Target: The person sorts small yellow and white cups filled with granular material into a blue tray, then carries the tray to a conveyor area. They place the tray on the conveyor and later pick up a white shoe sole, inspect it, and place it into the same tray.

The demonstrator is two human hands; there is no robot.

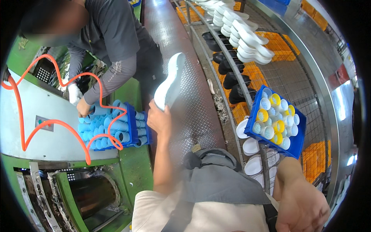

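My left hand (159, 120), raised in front of me, grips one end of a white shoe sole (169, 83). The sole stands upright, tilted, above the patterned metal floor. Low on the right, close to the camera, is my right hand (303, 205). Its fingers are loosely bent and a little apart, with nothing seen in them. Near it, a blue crate (297, 144) of white and yellow cups (279, 126) rests tilted on a wire rack. White soles (253, 165) lie on the rack beside this crate.
At left a co-worker (112, 42) bends over blue crates (132, 125) of light-blue cups (101, 123). A coiled orange hose (58, 122) hangs before a green machine (129, 178). The wire rack (247, 87) carries stacked white soles (247, 38), black shoe-shaped pieces (232, 79) and orange baskets (284, 46).
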